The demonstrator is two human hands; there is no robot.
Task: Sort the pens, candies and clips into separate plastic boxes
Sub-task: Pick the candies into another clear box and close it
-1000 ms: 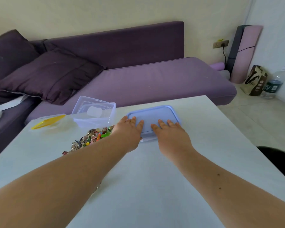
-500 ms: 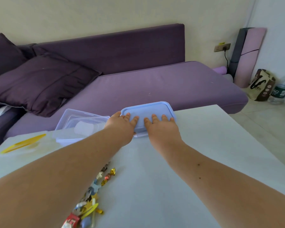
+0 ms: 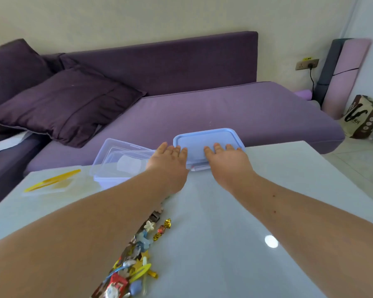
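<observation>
Pressing with flat fingers, the left hand [image 3: 170, 162] and right hand [image 3: 226, 160] rest on the blue lid [image 3: 205, 139] of a box at the desk [image 3: 224, 233] far edge. Clips and candies [image 3: 136, 254] lie near, under the left forearm.

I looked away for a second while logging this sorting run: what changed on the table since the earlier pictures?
Both hands pushed the blue-lidded box away, to the table's far edge. The left hand and right hand still lie flat on its lid; nothing was gripped or released. The open clear box, yellow lid and pile of clips and candies seem unmoved; only the camera shifted.
</observation>
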